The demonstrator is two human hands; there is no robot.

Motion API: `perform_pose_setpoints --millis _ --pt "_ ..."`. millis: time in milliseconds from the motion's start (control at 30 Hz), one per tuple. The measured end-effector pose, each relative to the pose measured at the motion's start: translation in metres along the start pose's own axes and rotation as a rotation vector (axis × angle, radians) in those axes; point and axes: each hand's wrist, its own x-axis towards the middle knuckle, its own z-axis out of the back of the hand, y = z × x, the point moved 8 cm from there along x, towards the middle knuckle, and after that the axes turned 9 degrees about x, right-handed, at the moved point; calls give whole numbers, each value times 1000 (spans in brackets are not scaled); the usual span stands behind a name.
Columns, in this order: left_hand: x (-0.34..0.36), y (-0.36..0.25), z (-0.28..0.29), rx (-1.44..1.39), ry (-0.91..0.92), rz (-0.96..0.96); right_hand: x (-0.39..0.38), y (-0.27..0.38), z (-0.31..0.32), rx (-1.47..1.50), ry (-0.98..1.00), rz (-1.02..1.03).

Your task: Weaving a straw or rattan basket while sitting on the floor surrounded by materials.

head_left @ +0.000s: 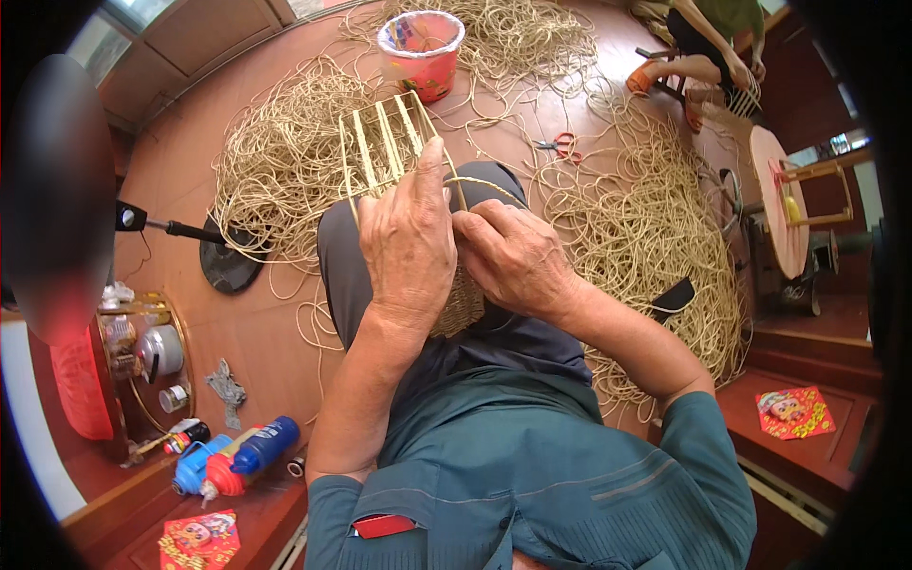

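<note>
A partly woven basket of straw-coloured cord rests on my lap, tilted away from me. Its bare frame, with several cord-wrapped bars, points to the far side. My left hand is closed around the frame's near part, its index finger stretched along one bar. Beside it, my right hand has its fingers pinched together at the basket's right side. A loose twisted cord arches from the frame above the right hand; the fingertips and their exact hold are partly hidden.
Heaps of cord lie on the floor right, left and far. A red bucket and scissors are ahead. Flasks stand lower left, a black round base left. Another person's hands hold strands at far right.
</note>
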Motion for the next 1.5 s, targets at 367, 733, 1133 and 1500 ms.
perform_pose_setpoints --millis 367,733,1133,1500 --pt "-45 29 25 -33 -60 109 6 27 4 -105 -134 120" --pt "0 85 63 -295 -151 315 4 43 -28 -193 29 98" --pt "-11 50 46 -17 -55 142 12 41 -31 -133 73 -29" --pt "-18 45 25 -207 89 197 13 39 -29 -88 45 -62"
